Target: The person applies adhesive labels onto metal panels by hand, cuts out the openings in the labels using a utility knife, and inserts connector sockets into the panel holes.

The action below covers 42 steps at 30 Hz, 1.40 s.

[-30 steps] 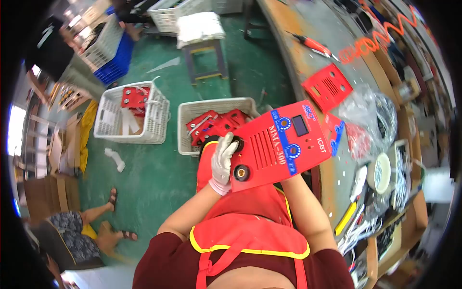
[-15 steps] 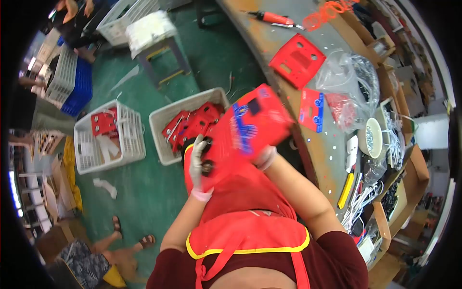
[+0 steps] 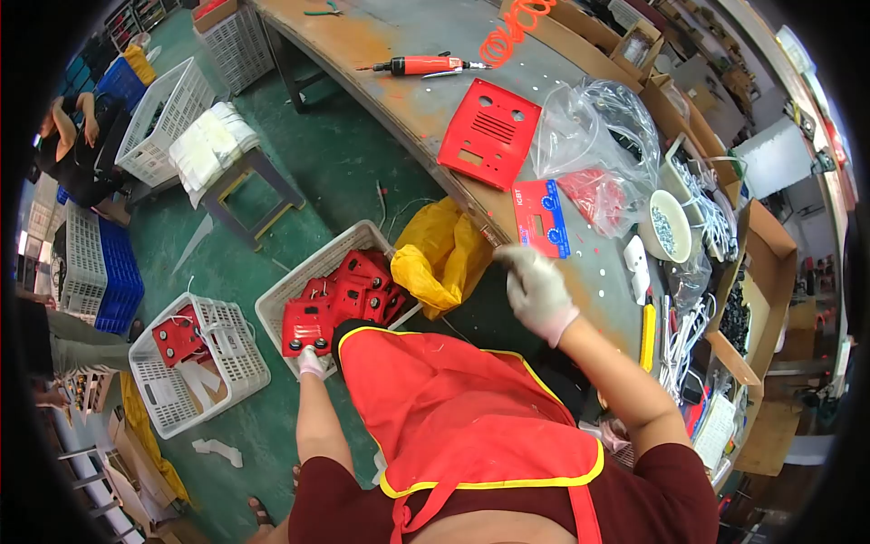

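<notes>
Low at the crate's near edge, my left hand point(image 3: 311, 364), in a whitish glove, grips the bottom edge of a red panel point(image 3: 306, 324) with two round black parts. Its fingers are partly hidden by the panel. The panel lies against other red panels point(image 3: 367, 283) heaped in the white crate point(image 3: 272, 299). My gloved right hand point(image 3: 538, 295) is over the workbench's near edge with nothing in it, fingers loosely extended. Just beyond it lies a red and blue printed sheet point(image 3: 541, 218). Farther up the bench rests a red panel with cutouts point(image 3: 489, 133).
A red power screwdriver point(image 3: 421, 65) with an orange coiled hose point(image 3: 510, 34) lies on the bench. Plastic bags point(image 3: 589, 136), a bowl of screws point(image 3: 666, 227) and a yellow cutter point(image 3: 648, 337) are there too. A yellow bag point(image 3: 442, 258), a stool point(image 3: 245, 195) and another crate point(image 3: 199, 399) stand around.
The red panel with blue print, held before in front of the apron, has gone down to the crate with my left hand. My right hand has let go; the view has shifted, showing the yellow bag.
</notes>
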Motion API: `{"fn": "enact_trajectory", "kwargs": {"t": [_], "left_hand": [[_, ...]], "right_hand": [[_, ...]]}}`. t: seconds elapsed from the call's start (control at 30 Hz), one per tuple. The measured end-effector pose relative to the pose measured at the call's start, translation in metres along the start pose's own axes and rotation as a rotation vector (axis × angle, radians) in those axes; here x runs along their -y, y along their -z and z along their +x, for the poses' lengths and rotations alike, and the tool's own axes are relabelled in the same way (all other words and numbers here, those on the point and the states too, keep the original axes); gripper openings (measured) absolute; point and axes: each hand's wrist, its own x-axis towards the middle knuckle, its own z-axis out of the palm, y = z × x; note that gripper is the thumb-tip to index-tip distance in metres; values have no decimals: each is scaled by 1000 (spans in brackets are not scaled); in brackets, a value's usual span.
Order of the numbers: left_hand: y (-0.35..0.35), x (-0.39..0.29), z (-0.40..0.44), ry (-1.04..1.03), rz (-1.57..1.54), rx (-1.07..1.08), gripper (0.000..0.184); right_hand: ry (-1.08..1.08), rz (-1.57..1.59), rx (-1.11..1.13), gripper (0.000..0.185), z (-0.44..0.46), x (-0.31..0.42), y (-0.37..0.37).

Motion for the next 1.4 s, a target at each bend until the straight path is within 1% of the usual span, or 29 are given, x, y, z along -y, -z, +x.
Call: {"fn": "enact_trajectory", "kwargs": {"t": [0.03, 0.07, 0.1, 0.17, 0.27, 0.3, 0.37, 0.4, 0.5, 0.57, 0.6, 0.63, 0.67, 0.7, 0.73, 0.77, 0.83, 0.87, 0.9, 0.97, 1.0, 1.03, 1.07, 1.1, 1.17, 1.23, 1.3, 1.37, 1.4], "left_hand": [[9, 22, 39, 57, -51, 39, 28], [11, 36, 50, 274, -83, 193, 28], [29, 61, 101, 181, 230, 51, 34], [0, 69, 58, 140, 291, -106, 34], [-26, 68, 16, 119, 293, -183, 32], [-29, 67, 5, 111, 300, -202, 32], [-30, 65, -15, 102, 313, -248, 32], [-28, 61, -30, 100, 322, -269, 31], [-16, 47, -56, 48, 364, -296, 30], [10, 51, 9, -97, 422, -247, 32], [26, 53, 27, -238, 466, -191, 35], [-16, 16, -51, -322, 429, -333, 18], [-35, -5, -79, -567, 223, -129, 19], [-53, -24, -104, -782, 353, -149, 31], [-68, -36, -114, -865, 297, -29, 37], [-87, -42, -123, -939, 328, 33, 33], [-152, -51, -244, -915, 285, 454, 28], [-171, -46, -284, -924, 323, 685, 27], [-192, -34, -318, -885, 322, 828, 27], [-218, -3, -375, -928, 482, 987, 30], [-229, 17, -379, -839, 592, 1017, 32], [-244, 22, -406, -826, 715, 995, 37], [-256, 42, -396, -864, 664, 957, 41], [-270, 41, -405, -985, 775, 856, 45], [-302, 43, -403, -1384, 879, 703, 54], [-332, 41, -403, -1337, 1052, 504, 62], [-360, 44, -385, -1154, 976, 353, 69], [-376, 52, -378, -1021, 829, 378, 70], [-381, 52, -376, -1030, 828, 364, 70]], "right_hand": [[95, -116, -28, 30, 22, -2, 11], [114, -243, -52, 35, 39, -10, 13], [98, -338, -75, 40, 56, -17, 11], [155, -613, -108, 39, 86, -42, -4], [221, -895, -37, 28, 109, -68, -27], [222, -902, -42, 28, 115, -70, -28], [79, -912, 166, 21, 125, -74, -29], [158, -953, 71, 13, 129, -80, -30], [96, -800, 45, 8, 144, -80, -13], [185, -682, -161, 6, 159, -81, 13], [104, -541, -220, 10, 163, -71, 35], [28, -399, -285, 15, 166, -53, 60], [24, -288, -306, 20, 160, -40, 81], [24, -178, -328, 24, 154, -28, 104], [-30, -110, -292, 27, 140, -8, 128], [-86, -43, -253, 30, 119, 9, 149], [-40, 48, -281, 32, 77, 7, 185], [-88, 144, -275, 33, 53, 7, 198], [-139, 241, -269, 35, 25, 5, 208], [-350, 458, -165, 39, -34, -21, 214], [-444, 534, -123, 41, -65, -31, 211], [-539, 614, -81, 43, -96, -41, 205], [-648, 658, -52, 45, -126, -52, 198], [-755, 699, -20, 47, -153, -64, 191], [-893, 795, -63, 57, -200, -88, 177], [-908, 798, -78, 54, -220, -102, 174], [-885, 728, -58, 51, -237, -121, 166], [-804, 186, -67, 48, -242, -136, 158], [-819, 191, -65, 41, -231, -123, 161]]}}
